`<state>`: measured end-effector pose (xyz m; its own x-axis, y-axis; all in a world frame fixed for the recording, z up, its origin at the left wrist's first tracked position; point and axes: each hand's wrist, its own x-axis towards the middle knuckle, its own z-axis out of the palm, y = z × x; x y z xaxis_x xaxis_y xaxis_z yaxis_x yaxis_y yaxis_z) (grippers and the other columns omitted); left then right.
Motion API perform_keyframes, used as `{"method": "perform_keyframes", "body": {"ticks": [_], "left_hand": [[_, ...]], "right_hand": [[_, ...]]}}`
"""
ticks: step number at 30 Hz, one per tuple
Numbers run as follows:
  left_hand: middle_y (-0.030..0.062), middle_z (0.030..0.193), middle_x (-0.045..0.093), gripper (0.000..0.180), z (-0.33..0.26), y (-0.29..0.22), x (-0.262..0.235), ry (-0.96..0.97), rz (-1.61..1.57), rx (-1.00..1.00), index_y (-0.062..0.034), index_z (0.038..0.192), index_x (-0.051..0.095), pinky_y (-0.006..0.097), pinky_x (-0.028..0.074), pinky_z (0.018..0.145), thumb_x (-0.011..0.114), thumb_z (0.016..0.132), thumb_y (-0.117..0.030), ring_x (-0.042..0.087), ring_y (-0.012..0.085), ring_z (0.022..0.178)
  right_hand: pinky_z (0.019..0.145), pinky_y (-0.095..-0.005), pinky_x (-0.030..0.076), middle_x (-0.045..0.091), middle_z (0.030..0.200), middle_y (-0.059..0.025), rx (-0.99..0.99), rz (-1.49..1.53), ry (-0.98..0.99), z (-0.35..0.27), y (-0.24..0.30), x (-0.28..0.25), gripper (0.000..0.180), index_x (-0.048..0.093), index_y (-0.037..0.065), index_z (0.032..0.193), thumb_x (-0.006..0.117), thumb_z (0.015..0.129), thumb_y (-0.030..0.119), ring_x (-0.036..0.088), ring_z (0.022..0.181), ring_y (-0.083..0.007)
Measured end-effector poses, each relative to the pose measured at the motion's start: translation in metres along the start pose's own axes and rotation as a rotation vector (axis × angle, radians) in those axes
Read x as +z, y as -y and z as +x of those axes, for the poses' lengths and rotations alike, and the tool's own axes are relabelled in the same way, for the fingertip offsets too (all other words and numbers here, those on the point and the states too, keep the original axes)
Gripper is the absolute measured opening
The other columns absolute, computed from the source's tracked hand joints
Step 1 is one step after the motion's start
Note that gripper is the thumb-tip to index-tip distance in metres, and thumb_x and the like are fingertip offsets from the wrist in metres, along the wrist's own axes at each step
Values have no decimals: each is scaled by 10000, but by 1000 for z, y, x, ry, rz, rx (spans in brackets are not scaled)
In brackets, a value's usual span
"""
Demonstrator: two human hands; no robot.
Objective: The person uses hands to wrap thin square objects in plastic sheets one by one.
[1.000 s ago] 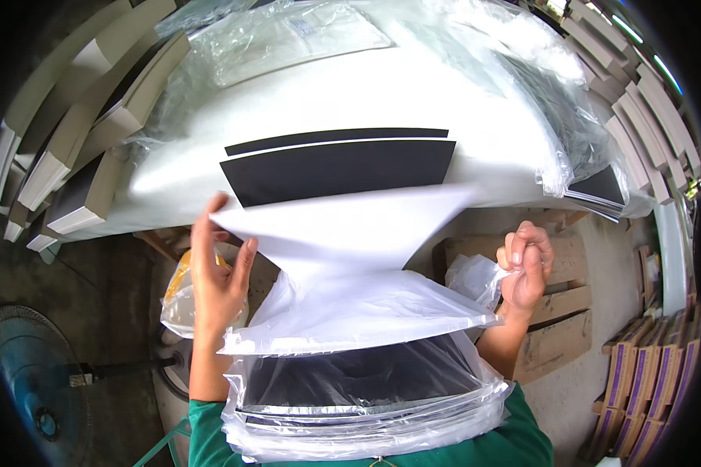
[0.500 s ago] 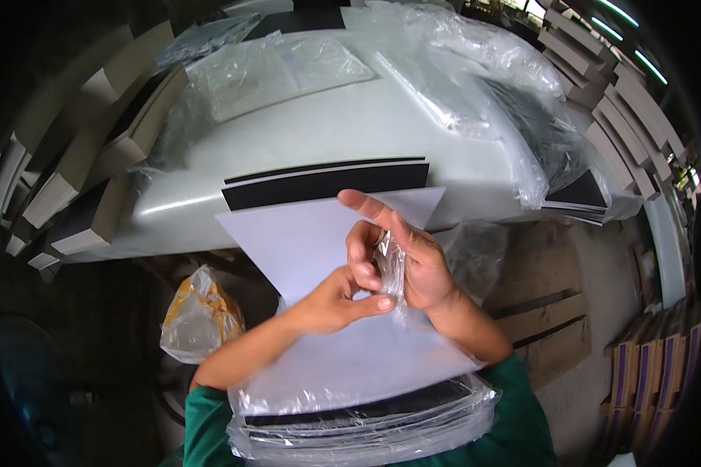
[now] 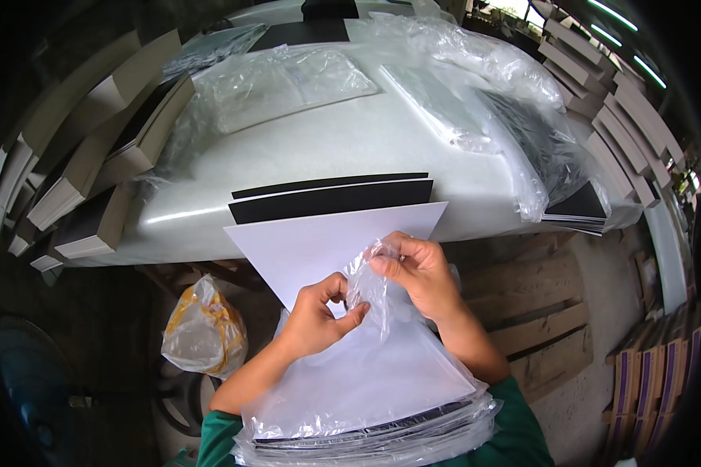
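**A packing workshop**

Flat cardboard stacks (image 3: 78,179) lean at nine o'clock, more box stacks (image 3: 600,101) at two; clear plastic bags (image 3: 475,62) and black sheets (image 3: 331,198) cover the white worktable (image 3: 350,140), wooden pallets (image 3: 537,311) below

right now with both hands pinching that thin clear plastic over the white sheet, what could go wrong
1. The thin clear bag is pinched between the left hand and right hand; pulling apart could tear it.
2. The white sheet lies loose on the wrapped stack in the lap, its far edge reaching the black sheets at the table edge; it may slide off or crease.
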<state>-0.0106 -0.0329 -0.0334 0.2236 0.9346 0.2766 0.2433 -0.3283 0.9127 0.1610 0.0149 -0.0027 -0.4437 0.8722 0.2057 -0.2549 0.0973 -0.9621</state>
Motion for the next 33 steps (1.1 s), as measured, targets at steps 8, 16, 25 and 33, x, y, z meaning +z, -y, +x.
{"method": "perform_keyframes", "body": {"ticks": [8,16,25,33], "left_hand": [[11,740,566,85,2,3,-1,-158,-490,-60,-17,800,569,233,422,678,634,773,-65,506,80,698],[19,731,524,111,-3,14,-7,-98,-230,-8,-19,749,524,212,368,567,581,819,-83,442,66,644],[82,783,550,218,4,-12,10,-360,225,322,-16,797,550,242,386,546,711,664,-76,508,171,653],[10,763,558,115,2,5,-3,-127,-410,-144,-10,825,573,210,398,646,558,836,-124,511,93,710]], "right_hand": [[615,-182,390,557,745,9,85,-114,46,-3,-9,-1,120,622,-12,790,636,781,107,494,690,-39],[527,-173,374,550,646,14,150,47,36,-4,-25,5,142,602,22,747,632,792,153,465,584,-32],[628,-244,483,579,736,-40,241,351,-80,-10,-32,17,245,583,-21,859,581,829,222,558,673,-88],[685,-265,434,566,1000,-98,-325,-700,-44,-4,3,9,312,527,9,1105,556,832,157,538,772,-125]]}}
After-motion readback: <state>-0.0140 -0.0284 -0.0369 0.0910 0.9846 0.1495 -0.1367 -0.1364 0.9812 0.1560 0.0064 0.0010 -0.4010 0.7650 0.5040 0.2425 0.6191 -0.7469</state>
